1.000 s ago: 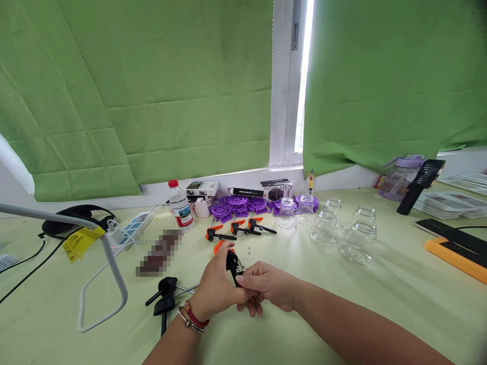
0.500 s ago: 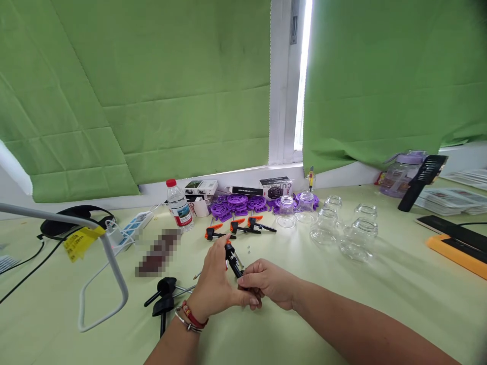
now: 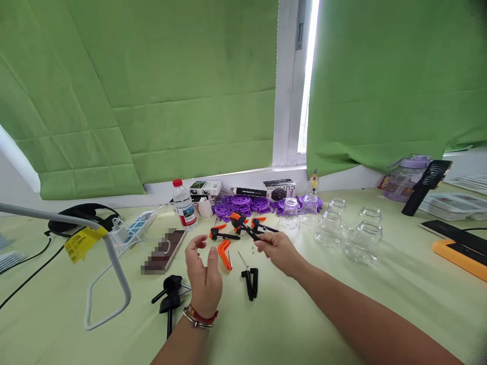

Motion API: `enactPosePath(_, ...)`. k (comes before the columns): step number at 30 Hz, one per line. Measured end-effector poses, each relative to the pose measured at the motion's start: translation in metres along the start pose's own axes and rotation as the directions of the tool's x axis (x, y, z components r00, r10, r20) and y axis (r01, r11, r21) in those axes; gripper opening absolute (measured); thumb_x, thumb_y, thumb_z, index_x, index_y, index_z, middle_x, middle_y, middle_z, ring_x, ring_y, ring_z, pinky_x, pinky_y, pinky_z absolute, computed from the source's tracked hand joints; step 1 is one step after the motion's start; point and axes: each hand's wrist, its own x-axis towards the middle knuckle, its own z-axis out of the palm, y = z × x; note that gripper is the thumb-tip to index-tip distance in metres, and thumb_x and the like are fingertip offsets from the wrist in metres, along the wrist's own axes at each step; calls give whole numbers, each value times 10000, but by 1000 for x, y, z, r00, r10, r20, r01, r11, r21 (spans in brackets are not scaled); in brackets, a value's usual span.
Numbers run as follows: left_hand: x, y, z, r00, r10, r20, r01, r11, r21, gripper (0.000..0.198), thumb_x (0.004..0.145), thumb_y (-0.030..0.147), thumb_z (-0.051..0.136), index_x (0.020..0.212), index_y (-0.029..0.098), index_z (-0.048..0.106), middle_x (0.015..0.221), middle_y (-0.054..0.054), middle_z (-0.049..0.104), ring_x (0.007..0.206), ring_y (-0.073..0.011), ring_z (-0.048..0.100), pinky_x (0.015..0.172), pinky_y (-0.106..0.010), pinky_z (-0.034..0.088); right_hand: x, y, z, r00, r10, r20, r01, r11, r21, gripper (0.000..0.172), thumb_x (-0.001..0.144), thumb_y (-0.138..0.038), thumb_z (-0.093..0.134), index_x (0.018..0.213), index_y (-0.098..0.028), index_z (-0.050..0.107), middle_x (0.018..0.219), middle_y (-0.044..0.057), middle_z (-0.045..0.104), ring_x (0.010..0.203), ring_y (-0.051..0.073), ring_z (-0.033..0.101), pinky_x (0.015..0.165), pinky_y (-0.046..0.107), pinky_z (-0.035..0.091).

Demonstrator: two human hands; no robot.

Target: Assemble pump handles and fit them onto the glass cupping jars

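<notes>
My right hand point(image 3: 279, 252) grips the black end of a slim black-and-orange plastic part point(image 3: 245, 226) between thumb and fingers. Its orange-and-black head points away from me, over similar black-and-orange parts point(image 3: 224, 233) lying in a row. My left hand point(image 3: 205, 279) is raised above the table with fingers apart and nothing in it. Just beyond it lies an angled orange plastic piece point(image 3: 224, 252) with a metal rod. Between my hands rest two black handles point(image 3: 249, 284), near a thin metal rod. Left of my left wrist are black cup-shaped pieces with stems point(image 3: 170, 301).
Several clear glass jars point(image 3: 363, 243) stand right of centre. Purple plastic discs point(image 3: 241, 203) and small boxes point(image 3: 279, 190) line the wall. A water bottle point(image 3: 185, 205), a power strip point(image 3: 140, 225) and a bent grey tube point(image 3: 114, 258) are at the left.
My hands have moved apart. The right hand has carried a black-and-orange part forward to the row, and the left has opened. The orange piece and black handles now show on the table.
</notes>
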Motion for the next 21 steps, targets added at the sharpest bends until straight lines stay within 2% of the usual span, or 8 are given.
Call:
enactPosePath(2,-8,0,4,991,92,98,-93,996,2,285,867,291,521,1133,194,491,1039,-79,562,932,-208,540,862,-374,424,13,-2,3,993,-105,-49,92,972,-218,236,834,-321,520,725,-172,665,626,-2,590,562,116,483,542,235,330)
enactPosePath(4,-17,3,7,944,214,250,-203,977,-70,280,848,241,542,1120,202,489,950,-56,582,830,-179,562,776,-332,459,26,-7,13,981,-192,-40,155,882,-446,218,844,-301,523,798,-188,704,752,29,666,695,153,561,619,250,359)
enactPosePath(6,-26,7,8,877,315,362,-267,947,-177,353,842,199,540,1180,214,441,901,-34,594,699,-136,561,684,-288,476,39,-16,30,969,-248,17,204,755,-623,224,858,-294,521,859,-197,723,842,54,697,799,182,586,686,270,365)
enactPosePath(8,-32,10,8,836,362,412,-270,926,-265,401,849,170,519,1226,230,394,828,-6,586,597,-104,534,579,-241,456,51,-24,51,954,-281,107,267,631,-729,241,868,-305,523,843,-188,732,854,73,702,854,199,580,754,296,356)
enactPosePath(9,-33,11,7,836,361,413,-262,924,-277,407,852,167,516,1232,235,388,802,3,578,577,-99,524,560,-232,449,57,-27,62,943,-305,132,294,580,-760,244,870,-307,525,836,-187,735,872,79,701,890,209,569,800,315,344)
enactPosePath(11,-33,11,4,865,334,375,-237,930,-281,411,857,162,514,1240,237,386,777,8,565,585,-100,527,556,-226,449,67,-31,83,929,-327,176,329,503,-799,251,869,-317,530,827,-185,740,904,88,693,942,227,542,859,355,313)
enactPosePath(15,-30,8,-2,928,251,274,-166,940,-299,417,868,160,510,1259,227,381,804,-11,562,660,-118,565,582,-229,474,81,-34,114,907,-339,249,382,417,-825,241,846,-319,556,855,-169,744,936,100,668,984,251,509,876,390,289)
enactPosePath(21,-34,5,-3,924,269,273,-184,936,-301,435,857,166,525,1269,233,403,845,-29,582,679,-131,584,598,-249,496,86,-30,131,903,-323,284,402,396,-826,225,832,-257,545,860,-144,739,968,117,654,966,243,520,894,391,273)
